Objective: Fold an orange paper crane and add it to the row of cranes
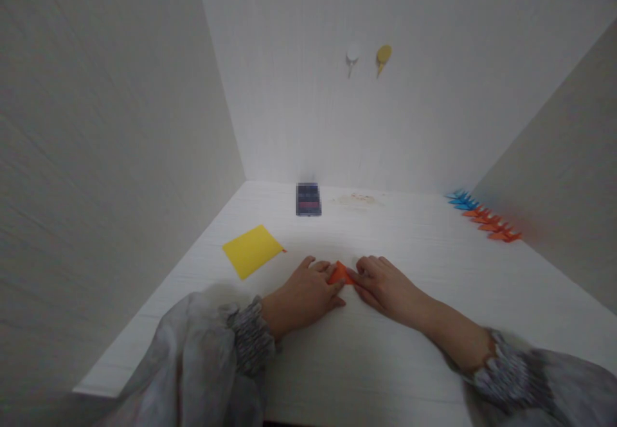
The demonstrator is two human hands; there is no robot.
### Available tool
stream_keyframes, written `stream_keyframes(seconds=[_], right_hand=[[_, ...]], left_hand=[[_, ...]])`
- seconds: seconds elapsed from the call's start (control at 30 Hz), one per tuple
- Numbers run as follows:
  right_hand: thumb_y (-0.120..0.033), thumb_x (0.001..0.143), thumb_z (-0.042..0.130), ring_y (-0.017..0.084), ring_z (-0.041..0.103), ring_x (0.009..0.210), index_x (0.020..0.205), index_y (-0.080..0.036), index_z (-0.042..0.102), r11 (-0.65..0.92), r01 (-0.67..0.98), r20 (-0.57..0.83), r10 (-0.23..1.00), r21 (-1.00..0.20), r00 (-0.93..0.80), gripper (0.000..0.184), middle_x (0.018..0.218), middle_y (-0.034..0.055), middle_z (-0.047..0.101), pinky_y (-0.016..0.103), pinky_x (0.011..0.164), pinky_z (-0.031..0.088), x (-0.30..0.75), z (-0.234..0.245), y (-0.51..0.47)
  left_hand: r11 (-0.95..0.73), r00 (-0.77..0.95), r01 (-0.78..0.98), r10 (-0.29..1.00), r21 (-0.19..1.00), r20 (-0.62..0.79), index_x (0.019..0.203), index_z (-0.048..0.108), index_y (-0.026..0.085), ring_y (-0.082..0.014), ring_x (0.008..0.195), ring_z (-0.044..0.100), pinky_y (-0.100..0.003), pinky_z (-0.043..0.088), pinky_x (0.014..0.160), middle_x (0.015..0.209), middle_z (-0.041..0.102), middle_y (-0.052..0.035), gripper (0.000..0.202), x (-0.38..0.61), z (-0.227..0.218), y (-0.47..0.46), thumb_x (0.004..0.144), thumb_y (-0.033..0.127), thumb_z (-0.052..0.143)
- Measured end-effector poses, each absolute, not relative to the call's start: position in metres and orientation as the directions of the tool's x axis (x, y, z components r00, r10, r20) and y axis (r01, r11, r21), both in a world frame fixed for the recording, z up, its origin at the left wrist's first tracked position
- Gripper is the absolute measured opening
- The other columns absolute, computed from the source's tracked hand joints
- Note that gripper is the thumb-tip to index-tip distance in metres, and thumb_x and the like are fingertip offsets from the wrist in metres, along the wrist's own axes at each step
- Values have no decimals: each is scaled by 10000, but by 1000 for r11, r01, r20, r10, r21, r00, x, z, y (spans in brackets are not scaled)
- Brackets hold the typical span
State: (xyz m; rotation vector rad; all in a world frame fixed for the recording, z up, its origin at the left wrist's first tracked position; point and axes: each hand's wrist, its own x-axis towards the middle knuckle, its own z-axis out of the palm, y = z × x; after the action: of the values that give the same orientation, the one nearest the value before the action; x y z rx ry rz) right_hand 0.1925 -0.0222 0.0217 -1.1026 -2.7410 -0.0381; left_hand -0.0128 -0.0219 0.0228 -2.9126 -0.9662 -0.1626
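Observation:
A small folded piece of orange paper lies on the white tabletop between my hands, with a pointed peak facing away from me. My left hand holds its left side, the thumb and fingertips pressed onto the paper. At its right edge, my right hand grips the corner with the index finger and thumb, the other fingers curled. Parts of the paper are covered by my fingers. Beyond my left hand is a flat yellow paper sheet, with a tiny orange bit at its right corner.
Folded orange paper figures and blue ones stand in a row along the right wall. A dark pixelated item sits by the back wall. A white hook and a yellow hook are on that wall.

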Motion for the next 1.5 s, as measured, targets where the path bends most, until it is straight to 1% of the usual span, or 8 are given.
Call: stream_keyframes(seconds=[0.3, 0.5, 0.57, 0.7, 1.03, 1.17, 1.33, 1.5], right_hand=[[-188, 835, 401, 215, 483, 956, 1082, -183, 557, 718, 677, 229, 694, -162, -683, 292, 1040, 115, 530, 376, 815, 387, 210, 28, -47], [-198, 841, 400, 195, 529, 877, 827, -175, 633, 724, 646, 357, 686, -243, -634, 235, 923, 98, 582, 354, 784, 425, 213, 18, -41], [-192, 834, 409, 198, 527, 885, 858, -174, 618, 729, 637, 403, 676, -249, -616, 210, 939, 101, 588, 361, 790, 425, 209, 16, -35], [-170, 799, 431, 198, 492, 997, 1020, -159, 528, 785, 554, 364, 620, -279, -695, 241, 1059, 100, 561, 380, 873, 381, 192, 18, -25], [-163, 793, 441, 204, 510, 962, 944, -154, 544, 761, 576, 310, 648, -300, -695, 182, 988, 83, 584, 358, 851, 386, 174, 13, -25], [-141, 794, 430, 206, 515, 946, 941, -143, 547, 746, 616, 299, 665, -251, -684, 188, 944, 85, 590, 360, 841, 383, 171, 13, -26], [-148, 808, 414, 205, 524, 929, 965, -142, 545, 731, 652, 262, 682, -202, -683, 204, 923, 85, 592, 365, 808, 397, 171, 12, -23], [-162, 812, 417, 198, 535, 918, 960, -147, 547, 706, 680, 250, 707, -195, -662, 197, 918, 87, 598, 361, 799, 400, 173, 13, -20]], left_hand=[[-796, 795, 604, 597, -44, 104, 1093, 520, 184, -256, 1081, 444, -433, 291, 890, 1194, 489, -143, 372, -12, 26, -23, 856, 402, 334], [-798, 798, 599, 588, -64, 131, 1051, 545, 174, -262, 1054, 460, -432, 310, 867, 1185, 494, -148, 370, -11, 24, -23, 855, 400, 329], [-796, 795, 601, 587, -71, 151, 1033, 554, 167, -263, 1036, 468, -433, 317, 861, 1168, 504, -147, 369, -11, 23, -24, 852, 401, 333], [-797, 786, 603, 589, -29, 186, 1029, 554, 169, -248, 1032, 462, -415, 324, 869, 1160, 508, -119, 339, -11, 23, -24, 841, 383, 371], [-814, 793, 578, 576, 54, 197, 1004, 597, 221, -232, 1040, 447, -408, 311, 893, 1127, 536, -77, 337, -12, 28, -21, 850, 383, 345], [-816, 801, 575, 576, 55, 165, 1024, 581, 225, -271, 1094, 411, -493, 237, 939, 1177, 512, -66, 342, -18, 30, -22, 828, 416, 376], [-802, 800, 592, 597, 84, 57, 1243, 366, 289, -339, 1190, 314, -639, 108, 922, 1308, 404, -37, 468, -24, 32, -23, 805, 448, 407], [-783, 788, 615, 616, 91, -16, 1261, 332, 301, -355, 1221, 275, -693, 6, 887, 1323, 387, -44, 502, -27, 32, -22, 798, 482, 403]])
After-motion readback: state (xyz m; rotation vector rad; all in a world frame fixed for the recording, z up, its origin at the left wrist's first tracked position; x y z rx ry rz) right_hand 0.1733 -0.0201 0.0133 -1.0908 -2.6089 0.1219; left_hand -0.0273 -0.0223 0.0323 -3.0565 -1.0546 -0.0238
